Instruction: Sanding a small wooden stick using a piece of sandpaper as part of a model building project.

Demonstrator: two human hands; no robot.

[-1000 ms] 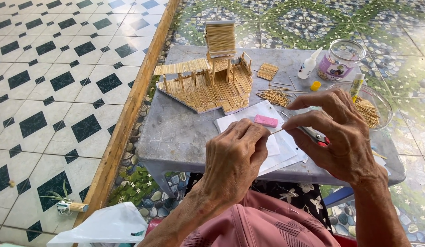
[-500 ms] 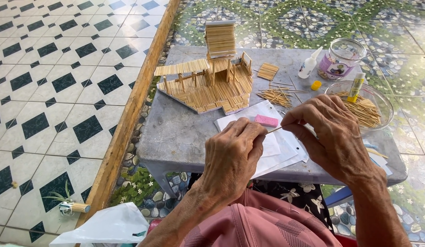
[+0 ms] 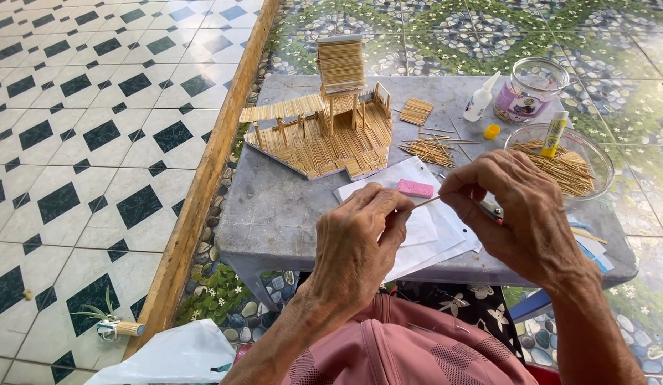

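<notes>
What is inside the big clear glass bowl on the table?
The glass bowl holds a heap of thin wooden sticks and a small yellow-green glue tube leaning upright. Whatever lies under the heap is covered.

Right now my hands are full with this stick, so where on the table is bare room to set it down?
Free: the grey table left of the paper sheets, in front of the stick house. Crowded: the right side, around the glass bowl, jar and loose sticks.

A grey table (image 3: 274,207) stands on daylit patterned floor tiles (image 3: 82,128) beside a wooden beam (image 3: 203,185).
</notes>
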